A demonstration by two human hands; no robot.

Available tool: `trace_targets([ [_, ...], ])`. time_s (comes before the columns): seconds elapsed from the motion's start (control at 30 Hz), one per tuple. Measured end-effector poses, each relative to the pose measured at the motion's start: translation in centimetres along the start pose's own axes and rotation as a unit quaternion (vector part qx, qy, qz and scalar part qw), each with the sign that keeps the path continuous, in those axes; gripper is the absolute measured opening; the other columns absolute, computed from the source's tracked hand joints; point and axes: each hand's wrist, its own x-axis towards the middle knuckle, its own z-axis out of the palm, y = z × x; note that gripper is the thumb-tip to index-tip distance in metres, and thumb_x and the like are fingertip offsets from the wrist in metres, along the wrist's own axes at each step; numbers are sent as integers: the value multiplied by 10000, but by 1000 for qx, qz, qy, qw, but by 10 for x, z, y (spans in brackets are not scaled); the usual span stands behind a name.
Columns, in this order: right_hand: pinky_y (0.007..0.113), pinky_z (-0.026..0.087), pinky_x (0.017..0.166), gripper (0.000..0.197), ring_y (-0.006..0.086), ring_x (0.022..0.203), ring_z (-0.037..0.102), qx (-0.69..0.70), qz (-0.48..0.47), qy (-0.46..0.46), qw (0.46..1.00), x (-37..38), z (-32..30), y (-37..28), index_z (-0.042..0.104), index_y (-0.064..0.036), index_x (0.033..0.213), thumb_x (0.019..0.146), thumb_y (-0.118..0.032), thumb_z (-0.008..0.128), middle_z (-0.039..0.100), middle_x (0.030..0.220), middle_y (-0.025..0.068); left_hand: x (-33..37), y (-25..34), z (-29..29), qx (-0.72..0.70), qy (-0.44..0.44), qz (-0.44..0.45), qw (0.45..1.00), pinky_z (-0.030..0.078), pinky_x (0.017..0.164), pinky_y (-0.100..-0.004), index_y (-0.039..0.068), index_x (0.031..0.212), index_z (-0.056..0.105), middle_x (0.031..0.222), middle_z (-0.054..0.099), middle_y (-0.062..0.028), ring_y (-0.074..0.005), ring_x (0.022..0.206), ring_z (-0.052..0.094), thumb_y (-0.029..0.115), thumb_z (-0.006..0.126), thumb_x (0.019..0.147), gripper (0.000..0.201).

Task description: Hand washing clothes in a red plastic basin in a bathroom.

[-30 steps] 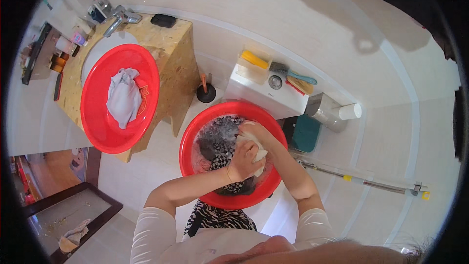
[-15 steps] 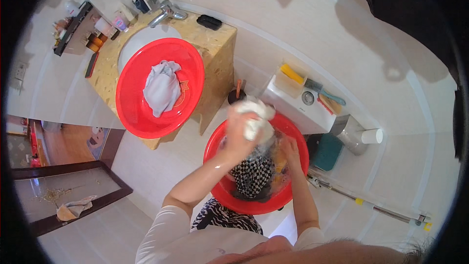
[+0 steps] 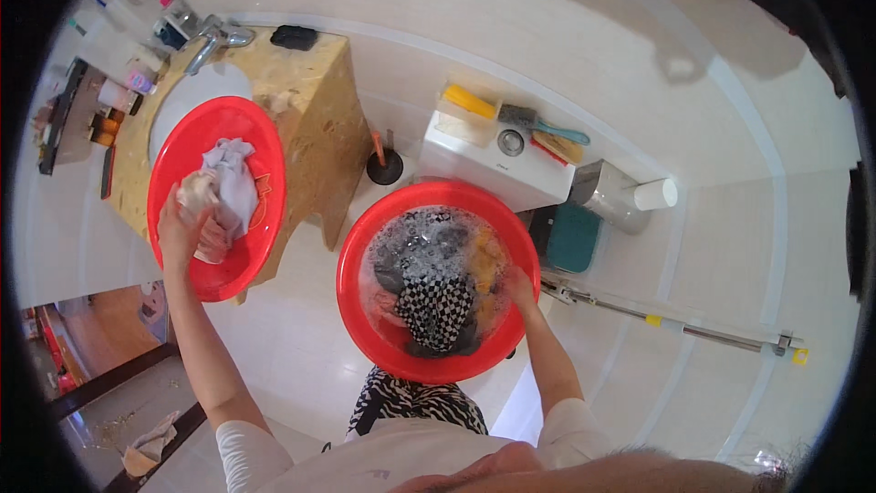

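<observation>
One cream cloth (image 3: 199, 194) (against left grip (image 3: 177, 234))

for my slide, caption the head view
Left hand on cream cloth in red basin, right hand at another basin of soapy laundry.

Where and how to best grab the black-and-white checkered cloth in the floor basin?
I'd pinch a bunched fold midway along the checkered cloth, coming from above on the person's side. It lies crumpled among other laundry, and its near part shows clear of the thick suds. The red basin walls it in all round, so a low sideways approach looks poor.
</observation>
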Motion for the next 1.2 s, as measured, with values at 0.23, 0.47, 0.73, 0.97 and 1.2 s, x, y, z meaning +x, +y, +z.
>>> trace_targets([
  [0.23,433,458,894,485,312,1030,602,-364,-45,2,930,9,58,-19,517,-54,1262,831,-257,605,588,1177,184,-56,97,2,-100,170,93,976,363,1017,-423,28,1304,474,1302,488,-212,-369,1224,450,132,642,846,499],
  [0.47,388,487,788,342,285,804,596,58,80,32,995,-15,28,-106,508,-18,1169,878,-194,541,608,915,126,-159,200,80,-288,-19,207,935,448,886,-391,42,1027,615,1079,605,-161,-299,1013,575,9,580,840,194],
  [0.73,227,398,629,13,84,705,471,316,31,-19,948,-71,-84,-242,445,-48,904,909,-60,442,497,772,29,-264,237,316,-447,-340,36,826,493,776,-361,59,1091,594,973,592,-185,-319,883,608,11,547,818,281],
  [0.97,218,422,621,101,80,721,507,260,-18,-110,959,-103,-171,-332,436,-6,987,892,28,435,568,839,67,-276,249,365,-322,-414,81,848,431,940,-423,130,1408,290,1273,457,-260,-405,1131,500,110,633,786,711],
  [1.2,294,451,487,172,187,566,567,193,-204,-129,951,-130,-268,-403,417,15,965,834,41,526,617,753,162,-273,290,326,-318,-338,183,867,321,1056,-480,251,1486,171,1458,235,-259,-440,1305,305,243,774,686,1002],
])
